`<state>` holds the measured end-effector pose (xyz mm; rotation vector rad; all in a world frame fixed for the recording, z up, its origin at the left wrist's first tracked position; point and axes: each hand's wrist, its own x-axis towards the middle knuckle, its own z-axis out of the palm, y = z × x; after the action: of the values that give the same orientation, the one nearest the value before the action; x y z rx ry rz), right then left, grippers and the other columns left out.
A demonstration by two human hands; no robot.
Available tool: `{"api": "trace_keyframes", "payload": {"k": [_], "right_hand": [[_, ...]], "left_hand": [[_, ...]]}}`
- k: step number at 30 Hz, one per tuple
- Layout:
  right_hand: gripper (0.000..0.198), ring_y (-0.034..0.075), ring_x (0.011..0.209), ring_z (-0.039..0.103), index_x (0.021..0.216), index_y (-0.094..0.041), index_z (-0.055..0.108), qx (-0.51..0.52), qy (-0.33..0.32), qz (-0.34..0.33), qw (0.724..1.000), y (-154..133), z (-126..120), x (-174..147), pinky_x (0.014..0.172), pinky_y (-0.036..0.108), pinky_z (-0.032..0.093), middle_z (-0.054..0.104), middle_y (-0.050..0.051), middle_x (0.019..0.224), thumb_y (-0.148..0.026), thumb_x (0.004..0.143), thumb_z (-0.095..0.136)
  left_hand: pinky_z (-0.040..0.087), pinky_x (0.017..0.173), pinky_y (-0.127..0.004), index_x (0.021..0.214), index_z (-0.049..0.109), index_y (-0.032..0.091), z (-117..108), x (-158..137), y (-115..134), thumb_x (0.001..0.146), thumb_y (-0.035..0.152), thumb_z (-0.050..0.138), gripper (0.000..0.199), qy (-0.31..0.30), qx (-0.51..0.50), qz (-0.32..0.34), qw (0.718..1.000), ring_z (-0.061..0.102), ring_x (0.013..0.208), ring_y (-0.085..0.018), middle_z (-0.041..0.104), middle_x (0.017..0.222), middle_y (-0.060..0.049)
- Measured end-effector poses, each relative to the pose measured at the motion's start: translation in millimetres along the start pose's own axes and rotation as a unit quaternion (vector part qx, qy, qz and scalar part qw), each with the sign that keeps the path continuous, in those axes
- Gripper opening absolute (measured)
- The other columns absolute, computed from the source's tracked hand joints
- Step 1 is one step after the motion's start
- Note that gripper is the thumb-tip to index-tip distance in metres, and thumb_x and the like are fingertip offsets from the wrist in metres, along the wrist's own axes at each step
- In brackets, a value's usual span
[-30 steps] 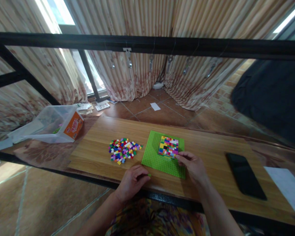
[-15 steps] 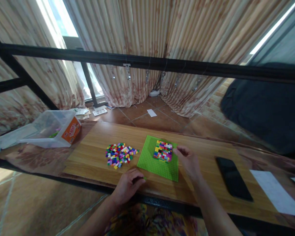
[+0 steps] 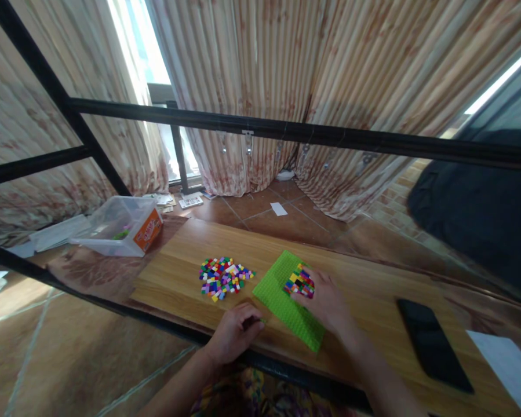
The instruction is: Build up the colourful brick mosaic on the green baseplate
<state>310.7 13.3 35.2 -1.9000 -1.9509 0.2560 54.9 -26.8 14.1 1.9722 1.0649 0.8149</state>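
A block built of many small multicoloured toy bricks (image 3: 297, 280) stands on a green studded baseplate (image 3: 281, 301). My right hand (image 3: 330, 302) reaches over the block's right side, thumb at the near edge and fingers at the far edge, gripping it; part of the block is hidden beneath the hand. Resting near the table's front edge, my left hand (image 3: 236, 333) has its fingers curled together. A tiny green piece (image 3: 263, 320), apparently a brick, shows at its fingertips. Just beyond that hand lies a pile of loose coloured bricks (image 3: 223, 277).
The wooden tabletop (image 3: 177, 266) carries a black phone (image 3: 434, 344) on the right, beside a white paper sheet (image 3: 506, 362). At left is a clear plastic bin (image 3: 121, 231) with an orange label. A black metal rail (image 3: 269, 124) crosses in front of the curtains.
My right hand has moved from the baseplate's right edge onto the brick block. The baseplate and block have turned clockwise. My left hand keeps its pinch, and the camera view has shifted.
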Motion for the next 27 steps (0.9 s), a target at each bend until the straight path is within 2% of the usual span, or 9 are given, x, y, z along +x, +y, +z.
{"api": "trace_keyframes", "payload": {"k": [6,10,14,18,21,27], "right_hand": [[0.073,0.036,0.111,0.053,0.137,-0.02,0.046,-0.053,0.029,0.078,0.995,1,0,-42,0.093,0.049,0.041,0.058,0.016,0.122,-0.059,0.076,0.057],[0.08,0.034,0.122,0.048,0.143,-0.018,0.036,-0.025,-0.019,0.06,0.998,14,-3,-61,0.099,0.047,0.041,0.048,0.017,0.135,-0.056,0.075,0.057],[0.076,0.032,0.12,0.05,0.141,-0.017,0.037,-0.011,-0.035,0.037,0.999,19,-4,-66,0.1,0.045,0.041,0.05,0.017,0.133,-0.048,0.075,0.058],[0.075,0.033,0.114,0.053,0.139,-0.016,0.04,-0.025,0.011,0.057,0.998,2,3,-72,0.096,0.047,0.044,0.054,0.017,0.124,-0.055,0.078,0.056],[0.079,0.035,0.112,0.053,0.138,-0.013,0.04,-0.033,0.053,0.073,0.995,-17,11,-78,0.095,0.048,0.045,0.054,0.019,0.121,-0.06,0.077,0.057],[0.07,0.034,0.114,0.055,0.138,-0.015,0.04,0.009,0.06,0.069,0.996,-45,21,-90,0.089,0.045,0.05,0.044,0.02,0.133,-0.053,0.081,0.057]], "left_hand": [[0.045,0.069,-0.025,0.092,0.066,0.017,0,0,-2,0.086,0.023,0.057,0.012,0.003,-0.016,0.003,1.0,0.058,0.074,-0.015,0.064,0.082,-0.005],[0.044,0.067,-0.024,0.093,0.066,0.016,2,-1,-3,0.085,0.019,0.057,0.013,0.002,-0.017,-0.017,1.0,0.058,0.073,-0.014,0.064,0.083,-0.005],[0.045,0.071,-0.024,0.097,0.066,0.017,4,-1,-5,0.086,0.019,0.055,0.015,0.002,-0.022,-0.016,1.0,0.058,0.077,-0.014,0.065,0.087,-0.005],[0.045,0.074,-0.025,0.097,0.066,0.017,3,-2,-4,0.086,0.021,0.055,0.016,0.01,-0.03,-0.013,0.999,0.058,0.079,-0.015,0.065,0.088,-0.005],[0.044,0.069,-0.024,0.093,0.067,0.017,1,-2,-2,0.086,0.024,0.056,0.014,0.017,-0.044,-0.032,0.998,0.057,0.073,-0.014,0.063,0.08,-0.003],[0.043,0.064,-0.023,0.082,0.065,0.015,2,4,-4,0.086,0.032,0.058,0.019,0.068,-0.116,-0.088,0.987,0.055,0.069,-0.013,0.061,0.073,-0.002]]}}
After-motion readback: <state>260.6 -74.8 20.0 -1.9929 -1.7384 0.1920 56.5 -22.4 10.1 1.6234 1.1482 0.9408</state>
